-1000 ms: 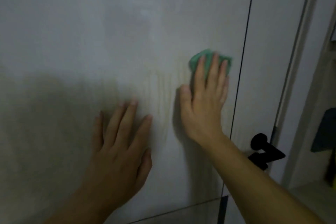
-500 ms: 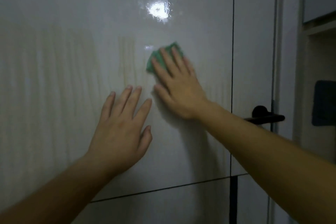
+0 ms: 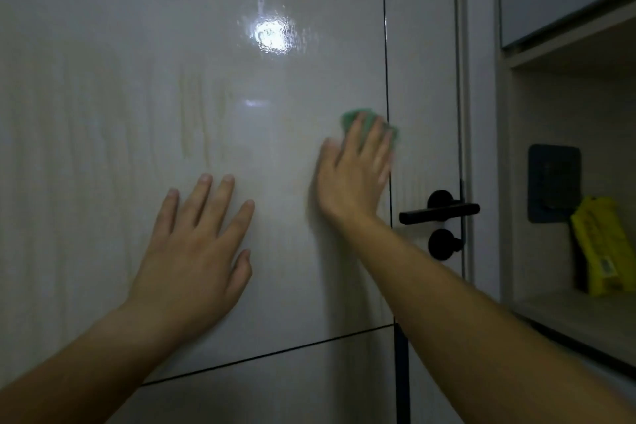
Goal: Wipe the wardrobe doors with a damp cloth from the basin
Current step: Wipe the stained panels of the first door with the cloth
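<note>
A glossy pale wardrobe door [image 3: 113, 120] fills most of the view, streaked and wet with a light glare near its top. My right hand [image 3: 354, 175] presses a green cloth [image 3: 352, 115] flat against the door, straight fingers over it, right beside the door's vertical right seam. Only the cloth's upper edge and right corner show past my fingers. My left hand [image 3: 196, 251] rests flat on the same door, lower and to the left, fingers spread and holding nothing.
A black lever handle [image 3: 442, 208] with a round lock knob below it sits on the narrow panel right of the seam. Further right is an open shelf niche with a black wall holder [image 3: 554, 182] and a yellow packet [image 3: 600, 248]. A horizontal seam crosses the door low down.
My right hand has slid the green cloth rightwards across the door to the vertical seam, after a sweep to the left. My left hand has stayed flat on the door.
</note>
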Action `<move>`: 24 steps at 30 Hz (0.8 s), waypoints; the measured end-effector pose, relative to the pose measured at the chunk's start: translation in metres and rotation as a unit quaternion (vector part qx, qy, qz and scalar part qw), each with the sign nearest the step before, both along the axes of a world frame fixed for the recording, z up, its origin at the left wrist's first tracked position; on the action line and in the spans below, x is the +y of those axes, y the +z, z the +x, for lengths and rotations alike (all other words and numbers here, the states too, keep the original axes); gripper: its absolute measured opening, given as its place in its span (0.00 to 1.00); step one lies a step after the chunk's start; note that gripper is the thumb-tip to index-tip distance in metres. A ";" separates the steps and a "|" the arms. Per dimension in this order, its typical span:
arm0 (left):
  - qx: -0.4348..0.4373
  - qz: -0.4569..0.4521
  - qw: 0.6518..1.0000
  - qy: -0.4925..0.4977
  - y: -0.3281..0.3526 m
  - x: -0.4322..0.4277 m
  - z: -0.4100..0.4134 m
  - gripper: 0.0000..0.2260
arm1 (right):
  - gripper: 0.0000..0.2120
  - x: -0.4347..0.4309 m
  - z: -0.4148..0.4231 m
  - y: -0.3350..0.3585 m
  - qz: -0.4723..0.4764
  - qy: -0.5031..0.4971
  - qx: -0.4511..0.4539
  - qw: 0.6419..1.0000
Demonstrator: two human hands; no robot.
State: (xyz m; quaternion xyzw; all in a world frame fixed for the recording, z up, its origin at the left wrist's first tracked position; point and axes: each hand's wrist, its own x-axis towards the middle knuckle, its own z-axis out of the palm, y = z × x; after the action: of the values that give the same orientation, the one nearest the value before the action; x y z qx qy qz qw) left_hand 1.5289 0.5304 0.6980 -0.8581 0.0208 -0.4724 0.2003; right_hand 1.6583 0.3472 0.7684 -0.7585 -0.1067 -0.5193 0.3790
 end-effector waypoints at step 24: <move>-0.088 -0.062 0.993 0.049 0.024 0.070 -0.023 0.31 | 0.37 0.001 0.000 0.066 -0.085 0.009 -0.023 0.996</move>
State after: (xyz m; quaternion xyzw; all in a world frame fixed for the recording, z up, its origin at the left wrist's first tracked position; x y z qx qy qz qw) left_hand 1.5063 0.6009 0.7221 -0.8240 -0.0685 -0.5359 0.1706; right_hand 1.6586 0.3482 0.8345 -0.7750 -0.1660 -0.5220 0.3153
